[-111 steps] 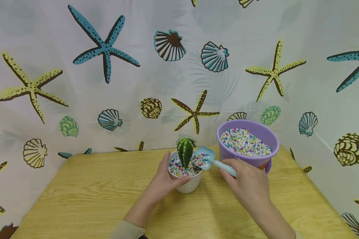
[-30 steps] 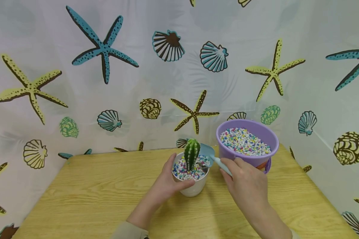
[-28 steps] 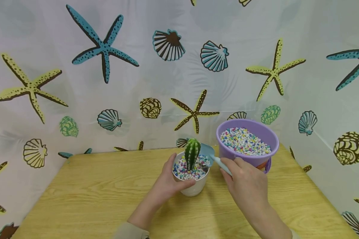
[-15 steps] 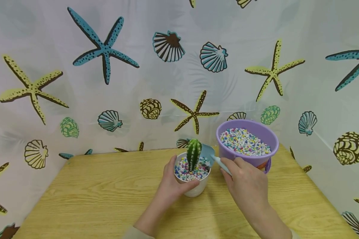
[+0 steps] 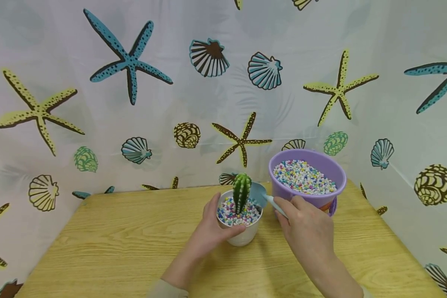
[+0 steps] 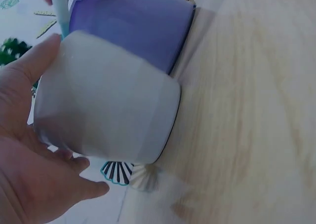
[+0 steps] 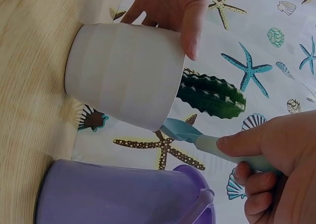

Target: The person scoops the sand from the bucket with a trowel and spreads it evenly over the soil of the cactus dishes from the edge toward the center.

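Note:
A green cactus (image 5: 241,192) stands upright in a white pot (image 5: 244,238), surrounded by small multicoloured pebbles (image 5: 231,214). My left hand (image 5: 210,227) holds the pot from its left side, thumb across the front near the rim; the left wrist view shows the pot's bare wall (image 6: 108,95) close up. In my right hand (image 5: 307,227) is the handle of a light blue toy shovel (image 5: 258,194). Its blade is tipped on edge at the pot's right rim, behind and right of the cactus. The right wrist view shows thumb and curled fingers round the shovel handle (image 7: 217,147).
Just behind my right hand stands a purple bucket (image 5: 279,190), filled with the same pebbles (image 5: 303,176), its handle hanging at the side. All of this rests on a wooden table (image 5: 126,231). A white curtain (image 5: 164,99) printed with starfish and shells rises behind.
The shovel blade, earlier level and loaded with pebbles, has tipped on edge, and the pebbles have left it for the pot. Pot and left hand have shifted slightly right.

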`<action>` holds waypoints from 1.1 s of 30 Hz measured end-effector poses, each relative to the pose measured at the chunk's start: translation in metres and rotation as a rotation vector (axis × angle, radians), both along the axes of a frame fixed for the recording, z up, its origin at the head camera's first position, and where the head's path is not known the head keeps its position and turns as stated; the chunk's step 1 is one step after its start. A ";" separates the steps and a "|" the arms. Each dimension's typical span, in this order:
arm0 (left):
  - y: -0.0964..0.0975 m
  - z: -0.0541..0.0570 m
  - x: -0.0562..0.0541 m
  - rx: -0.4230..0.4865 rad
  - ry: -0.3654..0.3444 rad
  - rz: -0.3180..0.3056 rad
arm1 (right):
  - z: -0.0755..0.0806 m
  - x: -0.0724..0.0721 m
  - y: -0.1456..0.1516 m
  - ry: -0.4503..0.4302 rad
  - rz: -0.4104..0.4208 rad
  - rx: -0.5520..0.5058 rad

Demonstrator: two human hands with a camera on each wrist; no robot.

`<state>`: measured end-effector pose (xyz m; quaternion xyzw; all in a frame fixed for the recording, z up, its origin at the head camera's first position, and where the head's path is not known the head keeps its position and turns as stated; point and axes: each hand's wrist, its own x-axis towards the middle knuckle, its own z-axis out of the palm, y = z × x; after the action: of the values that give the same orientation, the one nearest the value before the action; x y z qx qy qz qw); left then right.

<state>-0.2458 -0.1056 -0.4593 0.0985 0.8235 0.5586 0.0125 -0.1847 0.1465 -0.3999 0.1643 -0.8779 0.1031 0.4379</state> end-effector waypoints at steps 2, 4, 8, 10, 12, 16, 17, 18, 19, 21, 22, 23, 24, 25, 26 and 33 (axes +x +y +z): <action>-0.002 0.000 -0.003 0.023 -0.017 -0.020 | 0.000 0.000 0.000 -0.003 0.000 -0.002; -0.003 0.001 -0.005 0.035 -0.026 -0.029 | 0.000 0.000 0.000 -0.005 0.000 -0.003; -0.001 0.001 -0.006 0.032 -0.013 -0.024 | 0.000 -0.001 0.000 -0.008 -0.003 -0.002; 0.000 0.000 -0.006 0.031 0.000 -0.015 | 0.000 -0.001 0.000 -0.008 -0.006 -0.001; 0.002 0.000 -0.006 0.030 0.012 -0.006 | 0.001 -0.001 0.001 -0.007 -0.008 -0.001; 0.004 0.000 -0.004 0.020 0.027 0.008 | 0.002 -0.002 0.001 0.001 -0.011 -0.001; 0.005 0.000 -0.004 0.015 0.031 0.010 | 0.002 -0.002 0.001 0.003 -0.011 0.000; 0.005 0.000 -0.003 0.011 0.035 0.011 | 0.002 -0.002 0.001 0.004 -0.012 0.001; 0.006 0.001 -0.003 0.005 0.039 0.012 | 0.003 -0.003 0.001 0.007 -0.013 0.001; 0.006 0.001 -0.003 0.000 0.047 0.011 | 0.003 -0.003 0.002 0.008 -0.016 0.001; 0.007 0.001 -0.003 0.000 0.049 0.010 | 0.003 -0.003 0.002 0.008 -0.018 0.002; 0.007 0.001 -0.004 0.000 0.050 0.009 | 0.003 -0.004 0.002 0.008 -0.019 0.001; 0.007 0.001 -0.004 0.000 0.051 0.006 | 0.003 -0.004 0.002 0.007 -0.020 0.000; 0.007 0.001 -0.004 0.003 0.054 0.003 | 0.003 -0.004 0.002 0.007 -0.020 -0.001; 0.007 0.001 -0.005 0.008 0.052 0.000 | 0.003 -0.004 0.003 0.007 -0.020 -0.003; 0.006 -0.003 -0.009 0.052 0.030 -0.029 | 0.005 -0.003 0.004 0.008 -0.015 -0.008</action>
<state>-0.2543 -0.0996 -0.4620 0.1189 0.8073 0.5780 0.0056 -0.1879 0.1503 -0.3950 0.1561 -0.8770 0.1027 0.4427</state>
